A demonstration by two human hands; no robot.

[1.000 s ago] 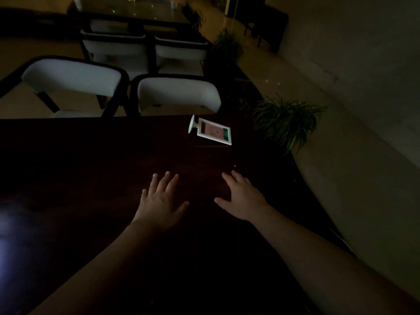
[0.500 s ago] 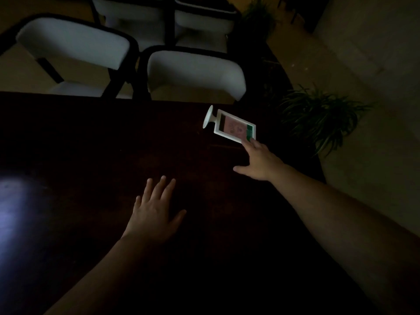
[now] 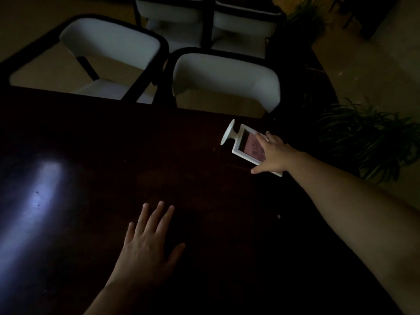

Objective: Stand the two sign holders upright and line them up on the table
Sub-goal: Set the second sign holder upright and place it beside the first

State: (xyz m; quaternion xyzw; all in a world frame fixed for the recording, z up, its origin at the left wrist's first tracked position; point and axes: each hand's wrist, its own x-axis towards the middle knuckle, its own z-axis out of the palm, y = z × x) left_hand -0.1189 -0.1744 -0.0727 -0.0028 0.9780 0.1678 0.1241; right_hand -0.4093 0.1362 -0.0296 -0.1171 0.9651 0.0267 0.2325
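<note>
One white sign holder [image 3: 243, 142] lies flat on the dark table [image 3: 181, 178] near its far right corner, round base pointing far left, a pinkish card in its frame. My right hand [image 3: 271, 154] rests over the frame's right part, fingers spread across the card, thumb out at the near edge; the hand is not closed around it. My left hand [image 3: 146, 244] lies flat on the table near me, fingers apart, holding nothing. A second sign holder is not in view.
Two white chairs [image 3: 225, 78] with dark frames stand at the table's far edge, with more chairs behind them. A leafy potted plant [image 3: 368, 137] sits on the floor right of the table. A bright glare patch [image 3: 41, 192] marks the table's left side.
My right hand has reached forward from the table's middle to the sign holder and now covers part of its frame. The left hand has stayed flat. The camera has tilted forward.
</note>
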